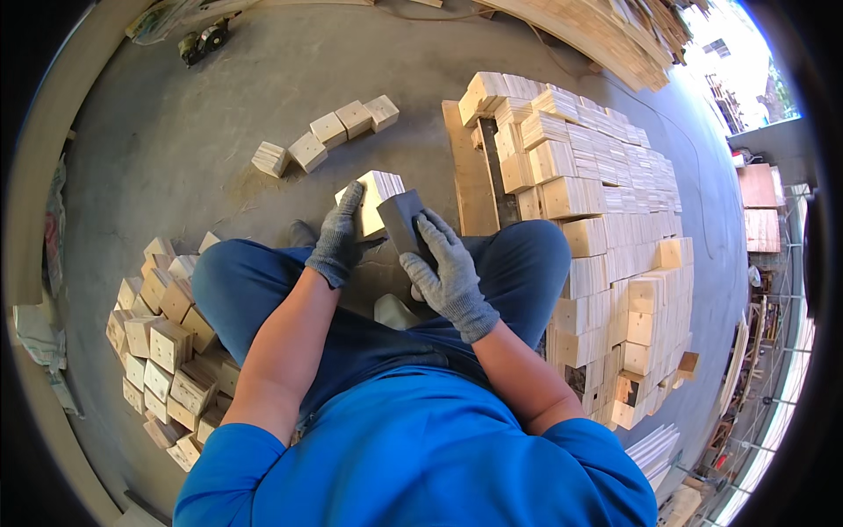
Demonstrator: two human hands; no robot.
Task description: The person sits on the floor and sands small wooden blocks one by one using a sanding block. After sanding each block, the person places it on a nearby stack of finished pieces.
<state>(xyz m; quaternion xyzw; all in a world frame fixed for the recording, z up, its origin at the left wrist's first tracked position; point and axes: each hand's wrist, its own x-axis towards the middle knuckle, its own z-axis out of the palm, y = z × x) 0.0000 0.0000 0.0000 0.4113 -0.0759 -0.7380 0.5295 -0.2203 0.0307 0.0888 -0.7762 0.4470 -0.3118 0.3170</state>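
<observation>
Between my knees, my left hand (337, 235), in a grey knit glove, grips a pale wooden block (371, 191) by its left side. A dark grey sanding block (400, 220) is in my right hand (446, 274), also gloved, with the fingers and thumb around its right side. The sanding block's face lies close against the right side of the wooden block; whether the two touch is hard to tell. Part of the wooden block's underside is hidden behind my left hand and the sanding block.
A short row of wooden blocks (328, 131) lies on the concrete floor (202, 114) ahead. A loose heap of blocks (167, 347) sits by my left knee. Right of me rises a large stack of blocks (606, 202) on a pallet (467, 167). Long boards (597, 35) lie at the far right.
</observation>
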